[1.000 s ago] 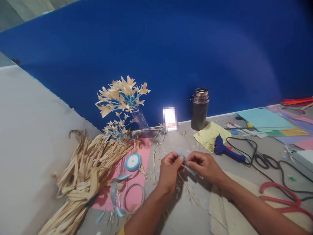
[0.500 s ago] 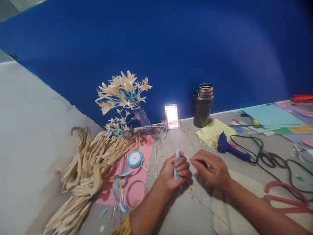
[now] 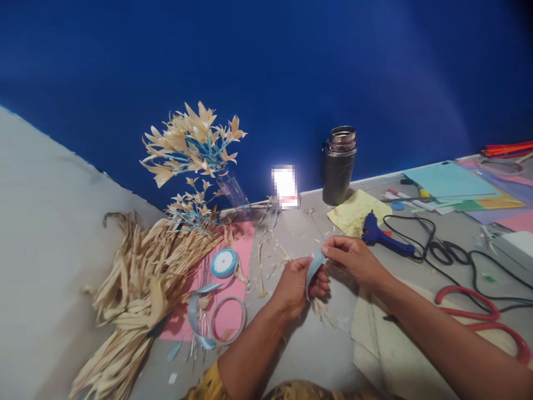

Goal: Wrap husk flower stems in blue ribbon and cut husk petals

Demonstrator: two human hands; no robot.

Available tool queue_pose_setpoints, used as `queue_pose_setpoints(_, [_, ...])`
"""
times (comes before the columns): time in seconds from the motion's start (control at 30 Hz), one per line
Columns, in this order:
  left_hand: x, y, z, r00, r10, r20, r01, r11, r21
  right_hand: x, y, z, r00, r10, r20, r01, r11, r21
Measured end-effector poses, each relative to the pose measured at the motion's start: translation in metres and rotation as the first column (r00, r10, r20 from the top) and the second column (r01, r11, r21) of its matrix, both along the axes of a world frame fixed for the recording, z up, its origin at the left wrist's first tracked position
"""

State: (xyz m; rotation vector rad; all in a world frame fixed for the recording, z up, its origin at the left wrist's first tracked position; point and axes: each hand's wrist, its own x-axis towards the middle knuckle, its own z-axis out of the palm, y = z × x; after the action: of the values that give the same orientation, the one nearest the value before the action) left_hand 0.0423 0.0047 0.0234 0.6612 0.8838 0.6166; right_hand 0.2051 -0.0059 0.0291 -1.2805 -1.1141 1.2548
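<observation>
My left hand (image 3: 296,282) is closed on the lower end of a short strip of light blue ribbon (image 3: 313,271). My right hand (image 3: 353,259) pinches the strip's upper end between thumb and fingers. The two hands hold the strip stretched a little above the grey table (image 3: 308,350). A thin dry straw (image 3: 322,311) lies on the table just under my left hand.
To the left lie a heap of dried husk strips (image 3: 137,289), a pink sheet (image 3: 225,300) with a blue ribbon spool (image 3: 224,263) and a tape ring (image 3: 228,322), and a vase of husk flowers (image 3: 195,144). A dark jar (image 3: 339,165), blue glue gun (image 3: 381,238), black cord (image 3: 453,261), red scissors (image 3: 483,316) and coloured paper (image 3: 453,194) lie right.
My right hand, which had let go half a second ago, has taken the ribbon's upper end again. Both hands rose slightly and the view shifted.
</observation>
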Motion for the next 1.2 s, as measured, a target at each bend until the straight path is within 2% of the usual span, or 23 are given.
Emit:
queue_pose_setpoints(0.07, [-0.001, 0.003, 0.0, 0.991, 0.098, -0.087, -0.09, 0.992, 0.09, 0.001, 0.001, 0.0, 1.0, -0.01, -0.023, 0.01, 1.0, -0.018])
queue_pose_setpoints(0.13, [-0.003, 0.006, 0.001, 0.986, 0.126, -0.106, -0.113, 0.987, 0.114, 0.002, 0.001, 0.001, 0.999, -0.009, -0.037, 0.008, 1.0, -0.027])
queue_pose_setpoints(0.33, [-0.006, 0.01, 0.006, 0.974, 0.227, -0.017, -0.221, 0.96, 0.17, 0.003, 0.0, 0.009, 0.998, -0.019, 0.057, 0.019, 1.0, 0.007])
queue_pose_setpoints(0.53, [-0.004, 0.004, 0.013, 0.971, 0.184, 0.152, -0.2, 0.975, 0.096, 0.007, -0.001, 0.013, 0.996, 0.008, 0.085, -0.01, 1.0, 0.027])
queue_pose_setpoints(0.6, [-0.002, 0.0, 0.011, 0.974, 0.175, 0.142, -0.19, 0.977, 0.101, 0.009, -0.002, 0.013, 0.996, 0.019, 0.091, -0.021, 1.0, 0.021])
queue_pose_setpoints(0.67, [-0.001, -0.001, 0.007, 0.982, 0.175, 0.068, -0.184, 0.967, 0.174, 0.01, -0.004, 0.011, 0.993, 0.026, 0.113, -0.027, 1.0, 0.011])
queue_pose_setpoints(0.7, [-0.002, -0.001, 0.005, 0.981, 0.195, 0.014, -0.193, 0.954, 0.229, 0.01, -0.005, 0.009, 0.991, 0.032, 0.127, -0.033, 0.999, 0.006])
queue_pose_setpoints(0.77, [-0.005, 0.003, 0.004, 0.945, 0.317, -0.083, -0.268, 0.893, 0.363, 0.011, -0.007, 0.006, 0.988, 0.056, 0.143, -0.055, 0.998, -0.007])
queue_pose_setpoints(0.83, [-0.011, 0.007, 0.007, 0.901, 0.421, -0.105, -0.33, 0.823, 0.462, 0.011, -0.009, 0.004, 0.984, 0.071, 0.161, -0.071, 0.997, -0.007])
queue_pose_setpoints(0.87, [-0.013, 0.008, 0.009, 0.894, 0.436, -0.107, -0.335, 0.807, 0.486, 0.011, -0.009, 0.003, 0.982, 0.069, 0.175, -0.07, 0.998, 0.0])
queue_pose_setpoints(0.97, [-0.016, 0.006, 0.014, 0.914, 0.386, -0.123, -0.272, 0.81, 0.52, 0.011, -0.01, 0.002, 0.974, 0.049, 0.219, -0.058, 0.998, 0.034])
queue_pose_setpoints(1.1, [-0.009, -0.001, 0.017, 0.954, 0.258, -0.154, -0.112, 0.781, 0.615, 0.008, -0.008, 0.005, 0.962, 0.005, 0.274, -0.025, 0.997, 0.068])
queue_pose_setpoints(1.2, [-0.002, -0.001, 0.02, 0.965, 0.178, -0.192, -0.033, 0.81, 0.585, 0.004, -0.006, 0.011, 0.95, -0.014, 0.312, -0.028, 0.991, 0.129])
